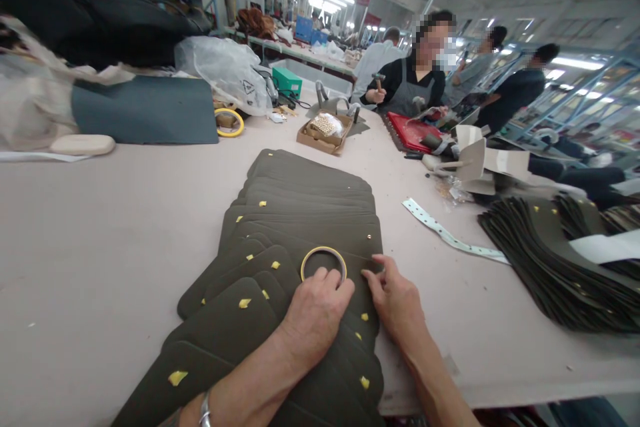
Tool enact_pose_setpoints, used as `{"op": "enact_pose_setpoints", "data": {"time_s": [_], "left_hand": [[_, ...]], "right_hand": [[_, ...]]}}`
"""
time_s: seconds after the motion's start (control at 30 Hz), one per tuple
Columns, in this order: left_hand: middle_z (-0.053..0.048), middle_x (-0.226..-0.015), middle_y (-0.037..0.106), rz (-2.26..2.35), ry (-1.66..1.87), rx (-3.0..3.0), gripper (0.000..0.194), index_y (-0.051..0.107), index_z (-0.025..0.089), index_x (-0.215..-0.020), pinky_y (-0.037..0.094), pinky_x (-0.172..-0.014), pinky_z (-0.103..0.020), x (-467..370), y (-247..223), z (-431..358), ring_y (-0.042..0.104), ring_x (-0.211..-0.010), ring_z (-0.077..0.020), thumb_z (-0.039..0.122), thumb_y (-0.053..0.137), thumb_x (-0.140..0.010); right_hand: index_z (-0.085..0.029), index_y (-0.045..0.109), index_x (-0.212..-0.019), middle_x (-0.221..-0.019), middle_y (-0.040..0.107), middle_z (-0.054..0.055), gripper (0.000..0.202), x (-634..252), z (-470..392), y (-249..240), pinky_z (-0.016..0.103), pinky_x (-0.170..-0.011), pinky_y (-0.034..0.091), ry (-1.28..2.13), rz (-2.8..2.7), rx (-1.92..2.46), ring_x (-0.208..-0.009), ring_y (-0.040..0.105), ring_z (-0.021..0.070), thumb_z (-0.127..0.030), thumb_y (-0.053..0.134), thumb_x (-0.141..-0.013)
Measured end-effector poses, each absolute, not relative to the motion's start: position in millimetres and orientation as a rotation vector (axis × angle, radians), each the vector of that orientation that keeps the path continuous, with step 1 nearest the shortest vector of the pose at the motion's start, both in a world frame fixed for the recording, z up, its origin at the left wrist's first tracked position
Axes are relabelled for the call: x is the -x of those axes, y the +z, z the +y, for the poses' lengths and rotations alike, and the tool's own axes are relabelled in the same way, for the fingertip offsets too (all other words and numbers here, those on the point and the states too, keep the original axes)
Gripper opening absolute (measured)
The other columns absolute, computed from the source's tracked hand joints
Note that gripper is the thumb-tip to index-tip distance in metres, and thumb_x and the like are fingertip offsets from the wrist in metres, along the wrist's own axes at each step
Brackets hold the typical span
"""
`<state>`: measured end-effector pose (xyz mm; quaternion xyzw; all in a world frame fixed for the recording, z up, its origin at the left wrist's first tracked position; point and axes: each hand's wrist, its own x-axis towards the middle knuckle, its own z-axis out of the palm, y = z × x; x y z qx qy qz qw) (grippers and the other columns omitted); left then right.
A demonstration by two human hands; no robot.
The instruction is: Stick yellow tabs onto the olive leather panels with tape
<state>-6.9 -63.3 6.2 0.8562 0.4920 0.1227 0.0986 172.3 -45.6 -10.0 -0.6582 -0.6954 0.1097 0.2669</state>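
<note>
My left hand (320,310), with a silver bracelet on its wrist, is closed on the near edge of a roll of yellow tape (324,251). The roll is held over a fanned-out pile of dark olive, flat panels (300,187) with rounded corners. Small torn yellow tape bits (245,303) stick to several of the panels. At the pile's right edge is my right hand (400,300), its thumb and index finger apart, fingertips close to the panel edge. I see nothing between those fingers.
Stacked dark panels (555,267) lie at the right, beside a pale perforated strip (445,233). Farther back are a cardboard box (325,133), another yellow tape roll (231,123), a blue-grey sheet (145,110) and plastic bags (225,70). Across the table a person (415,73) holds a hammer (379,80) near red material (413,130).
</note>
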Motion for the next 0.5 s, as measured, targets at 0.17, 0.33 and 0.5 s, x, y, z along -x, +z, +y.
{"op": "enact_pose_setpoints", "data": {"time_s": [0.17,0.33,0.5], "left_hand": [[-0.003,-0.089,0.058,1.461,0.335,-2.502,0.015,0.055,0.02,-0.09,0.05,-0.07,-0.034,7,7,-62,0.053,-0.084,-0.0225,0.011,0.044,-0.091],[-0.003,-0.091,0.06,1.472,0.367,-2.495,0.024,0.058,0.021,-0.094,0.046,-0.074,-0.034,7,4,-65,0.054,-0.085,-0.022,0.005,0.041,-0.088],[-0.001,-0.08,0.063,1.541,0.577,-2.67,0.036,0.062,0.025,-0.089,0.039,-0.07,-0.031,5,-38,-55,0.057,-0.077,-0.0208,-0.004,0.042,-0.079]], "right_hand": [[-0.02,0.06,-0.094,-0.082,0.068,0.004,0.016,-185,-57,-15,0.029,-0.068,0.05,0.166,-2.02,1.56,-0.073,0.065,0.0178,-0.027,0.046,-0.095],[-0.02,0.062,-0.098,-0.084,0.067,0.007,0.022,-180,-57,-20,0.03,-0.072,0.051,-0.057,-2.171,1.372,-0.076,0.065,0.0188,-0.021,0.04,-0.097],[-0.023,0.06,-0.082,-0.069,0.062,0.002,0.022,-175,-36,-43,0.025,-0.054,0.045,-0.262,-2.127,1.406,-0.059,0.063,0.0158,-0.019,0.042,-0.093]]}}
